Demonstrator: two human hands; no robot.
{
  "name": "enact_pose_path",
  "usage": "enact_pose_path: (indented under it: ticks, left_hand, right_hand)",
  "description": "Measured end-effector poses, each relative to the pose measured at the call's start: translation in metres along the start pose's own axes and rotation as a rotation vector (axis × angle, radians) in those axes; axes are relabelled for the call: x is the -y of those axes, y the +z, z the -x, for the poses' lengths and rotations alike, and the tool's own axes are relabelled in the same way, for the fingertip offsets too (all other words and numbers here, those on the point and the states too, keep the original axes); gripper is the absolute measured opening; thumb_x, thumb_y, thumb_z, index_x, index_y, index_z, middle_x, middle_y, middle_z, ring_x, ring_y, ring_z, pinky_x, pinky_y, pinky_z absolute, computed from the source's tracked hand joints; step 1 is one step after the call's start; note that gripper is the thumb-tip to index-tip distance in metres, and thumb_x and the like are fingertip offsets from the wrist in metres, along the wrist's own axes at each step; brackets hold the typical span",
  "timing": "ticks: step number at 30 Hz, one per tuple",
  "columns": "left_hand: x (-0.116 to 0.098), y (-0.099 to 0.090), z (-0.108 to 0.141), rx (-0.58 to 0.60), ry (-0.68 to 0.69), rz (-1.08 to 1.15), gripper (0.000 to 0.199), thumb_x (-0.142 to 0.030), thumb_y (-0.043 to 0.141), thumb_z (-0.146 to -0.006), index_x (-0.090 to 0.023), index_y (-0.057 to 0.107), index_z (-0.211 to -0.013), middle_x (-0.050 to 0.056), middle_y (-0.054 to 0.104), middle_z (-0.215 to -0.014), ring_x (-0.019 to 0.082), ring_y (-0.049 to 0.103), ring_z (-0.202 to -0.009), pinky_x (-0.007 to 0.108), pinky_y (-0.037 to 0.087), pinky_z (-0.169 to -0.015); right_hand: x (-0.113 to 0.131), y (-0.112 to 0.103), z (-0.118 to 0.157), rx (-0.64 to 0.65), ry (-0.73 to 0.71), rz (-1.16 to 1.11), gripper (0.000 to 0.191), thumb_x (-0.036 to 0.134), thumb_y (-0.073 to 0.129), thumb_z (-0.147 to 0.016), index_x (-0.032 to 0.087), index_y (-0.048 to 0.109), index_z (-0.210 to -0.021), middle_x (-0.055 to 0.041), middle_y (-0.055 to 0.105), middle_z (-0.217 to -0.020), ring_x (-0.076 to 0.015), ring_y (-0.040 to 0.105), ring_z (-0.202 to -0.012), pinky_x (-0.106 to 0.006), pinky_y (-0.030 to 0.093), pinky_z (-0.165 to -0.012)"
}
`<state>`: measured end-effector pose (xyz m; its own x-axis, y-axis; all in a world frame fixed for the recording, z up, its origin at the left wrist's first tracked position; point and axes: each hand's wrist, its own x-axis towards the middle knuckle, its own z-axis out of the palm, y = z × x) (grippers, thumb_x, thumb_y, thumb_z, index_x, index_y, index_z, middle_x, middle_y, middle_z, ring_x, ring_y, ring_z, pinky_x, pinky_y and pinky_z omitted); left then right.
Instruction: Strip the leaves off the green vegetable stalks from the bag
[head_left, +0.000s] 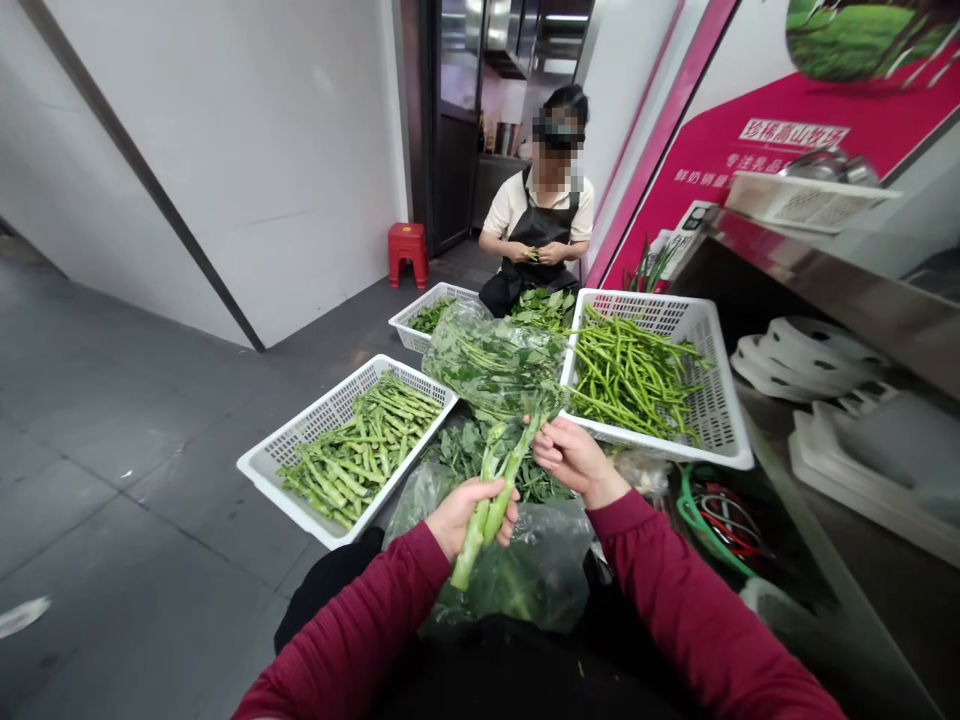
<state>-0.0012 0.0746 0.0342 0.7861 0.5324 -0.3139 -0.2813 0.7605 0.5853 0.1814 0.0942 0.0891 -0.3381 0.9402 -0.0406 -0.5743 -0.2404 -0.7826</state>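
Thick green stalks [480, 525] are held in my left hand [466, 512], its fingers wrapped round their lower part. My right hand [566, 455] pinches the leafy upper end of the same stalks. Below and behind my hands lie loose leaves [465, 450] and a clear plastic bag [544, 560]. Another plastic bag of leafy greens [499, 355] sits just beyond them. To the left, a white basket [262, 468] holds cut stalks [367, 445]. On the right, a larger white basket [724, 380] holds long thin green stems [634, 375].
A person [540, 215] in a black apron sits opposite, both hands at a small green piece. A smaller white basket [409, 330] and a red stool [407, 250] are farther back. A metal shelf [847, 275] with trays stands at the right.
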Motion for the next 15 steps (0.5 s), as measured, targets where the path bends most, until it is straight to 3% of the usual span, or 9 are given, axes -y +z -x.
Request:
enact_pose_path:
  ticks: [5,8,11,15]
  left_hand:
    - [0.001,-0.002,0.002,0.053,-0.013,-0.031,0.028,-0.034,0.052,-0.075,-0.007,0.058,-0.077,0.006,0.06,-0.057,0.015,0.056,-0.042,0.025,0.044,-0.039]
    - [0.0,-0.002,0.003,0.09,-0.031,-0.019,0.027,-0.035,0.05,-0.076,-0.008,0.057,-0.077,0.005,0.059,-0.055,0.014,0.055,-0.041,0.024,0.043,-0.037]
    - [0.0,-0.001,0.003,0.096,-0.074,-0.013,0.027,-0.036,0.05,-0.075,-0.009,0.056,-0.076,0.004,0.058,-0.053,0.015,0.054,-0.04,0.025,0.042,-0.037]
    - [0.0,0.002,0.001,-0.042,0.003,-0.095,0.027,-0.034,0.053,-0.074,-0.008,0.056,-0.073,0.005,0.059,-0.056,0.014,0.054,-0.041,0.025,0.043,-0.037]
  right_hand:
    - [-0.009,-0.001,0.006,-0.046,0.013,0.015,0.021,0.025,0.062,-0.073,0.015,0.047,-0.063,0.0041,0.043,-0.057,-0.0027,0.029,-0.041,-0.017,0.021,-0.038]
    - [-0.008,-0.001,0.011,-0.016,0.02,0.171,0.013,0.027,0.058,-0.075,0.018,0.053,-0.082,0.0044,0.045,-0.058,-0.0044,0.03,-0.039,-0.018,0.024,-0.038]
    - [-0.005,0.0,0.013,-0.03,-0.002,0.543,0.023,0.026,0.049,-0.078,0.018,0.054,-0.1,0.0039,0.048,-0.055,-0.0064,0.031,-0.037,-0.02,0.026,-0.038]
    - [-0.019,-0.002,0.017,-0.257,-0.289,1.289,0.025,0.009,0.042,-0.071,0.017,0.061,-0.086,-0.0023,0.056,-0.064,-0.0129,0.05,-0.056,-0.025,0.039,-0.055]
